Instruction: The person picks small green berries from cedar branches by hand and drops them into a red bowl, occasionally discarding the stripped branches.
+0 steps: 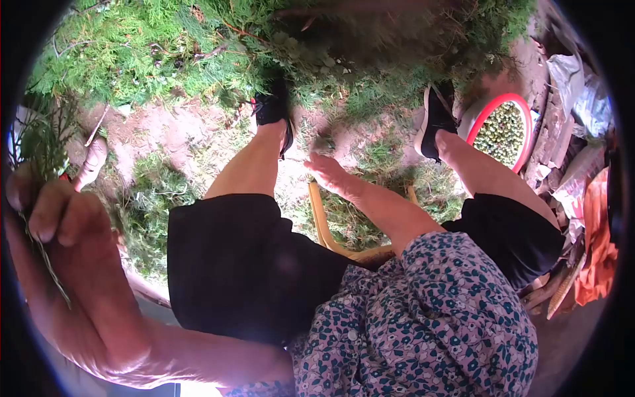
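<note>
At the far left, my left hand (63,215) is raised close to the camera with its fingers curled round a green sprig (43,135). A thin stem hangs down over the palm. My right hand (327,173) reaches over the ground between my lower legs, its fingers bunched together. Anything in its fingertips is too small to make out. A large heap of green conifer branches (165,49) lies beyond my feet. To the right, a red-rimmed bowl (528,132) holds small green berries (499,132).
A curved yellow wooden piece (321,215) stands between my knees. Loose sprigs (155,192) lie on the soil. Plastic bags (592,102), bark and an orange cloth (595,245) are at the right. Part of another person's limb (92,162) shows at the left.
</note>
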A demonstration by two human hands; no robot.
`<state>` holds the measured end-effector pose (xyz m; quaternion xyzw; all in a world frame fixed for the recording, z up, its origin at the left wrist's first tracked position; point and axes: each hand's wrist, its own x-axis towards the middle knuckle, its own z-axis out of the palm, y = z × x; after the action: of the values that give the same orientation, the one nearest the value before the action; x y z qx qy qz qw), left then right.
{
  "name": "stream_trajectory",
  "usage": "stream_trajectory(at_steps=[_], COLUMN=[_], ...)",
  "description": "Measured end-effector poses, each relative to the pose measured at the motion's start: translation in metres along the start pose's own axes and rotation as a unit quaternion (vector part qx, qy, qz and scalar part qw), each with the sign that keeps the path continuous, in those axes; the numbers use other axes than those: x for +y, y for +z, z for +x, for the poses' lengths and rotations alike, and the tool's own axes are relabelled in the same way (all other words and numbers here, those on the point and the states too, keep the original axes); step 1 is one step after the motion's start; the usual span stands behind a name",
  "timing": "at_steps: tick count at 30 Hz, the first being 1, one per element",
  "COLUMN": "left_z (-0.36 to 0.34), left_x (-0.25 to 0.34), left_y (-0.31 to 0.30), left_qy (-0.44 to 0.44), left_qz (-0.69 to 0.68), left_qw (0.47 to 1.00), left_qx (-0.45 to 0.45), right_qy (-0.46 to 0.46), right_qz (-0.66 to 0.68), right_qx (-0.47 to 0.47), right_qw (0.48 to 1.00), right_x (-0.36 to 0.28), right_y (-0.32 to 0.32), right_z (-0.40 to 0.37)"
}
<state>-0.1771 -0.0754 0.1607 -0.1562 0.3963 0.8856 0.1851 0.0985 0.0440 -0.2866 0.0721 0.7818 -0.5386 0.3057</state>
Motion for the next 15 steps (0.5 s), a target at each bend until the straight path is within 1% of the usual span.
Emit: stream_trajectory(at_steps=[1,2,3,4,6,7,8,9,11,13,14,15], left_z=[0.0,0.001,0.002,0.002,0.002,0.002,0.002,0.0,0.005,0.012,0.014,0.015], left_x=[-0.004,-0.006,-0.005,-0.005,-0.006,-0.004,-0.004,-0.006,-0.008,-0.011,-0.013,-0.015], left_y=[0.006,0.009,0.01,0.011,0.008,0.003,-0.002,-0.004,-0.006,-0.005,-0.004,-0.002], left_qy=[0.009,0.019,0.021,0.026,0.025,0.027,0.03,0.027,0.038,0.052,0.058,0.065], left_qz=[0.005,0.009,0.01,0.024,0.029,0.037,0.043,0.035,0.063,0.089,0.103,0.118], left_qw=[1.0,0.999,0.999,0.999,0.999,0.998,0.997,0.998,0.994,0.987,0.984,0.979], left_qx=[-0.014,-0.029,-0.032,-0.025,-0.017,-0.034,-0.052,-0.053,-0.087,-0.122,-0.137,-0.152], right_qy=[-0.003,-0.005,-0.006,-0.004,-0.111,-0.164,-0.019,-0.011,0.059,0.074,0.18,0.279], right_qz=[0.002,-0.106,-0.214,-0.216,-0.117,-0.067,-0.13,-0.094,-0.036,-0.05,0.093,0.234], right_qx=[0.002,-0.066,-0.132,-0.128,-0.019,0.036,-0.012,0.077,0.109,0.171,0.172,0.169], right_qw=[1.0,0.992,0.968,0.968,0.987,0.983,0.991,0.992,0.992,0.981,0.964,0.916], right_x=[-0.005,-0.011,-0.012,-0.01,-0.004,-0.015,-0.024,-0.022,-0.024,-0.023,-0.023,-0.019], right_y=[-0.002,-0.004,-0.005,-0.007,-0.011,-0.021,-0.032,-0.04,-0.084,-0.136,-0.16,-0.179], right_z=[0.005,0.01,0.016,0.019,0.013,0.011,0.01,0.007,-0.002,-0.018,-0.026,-0.035])
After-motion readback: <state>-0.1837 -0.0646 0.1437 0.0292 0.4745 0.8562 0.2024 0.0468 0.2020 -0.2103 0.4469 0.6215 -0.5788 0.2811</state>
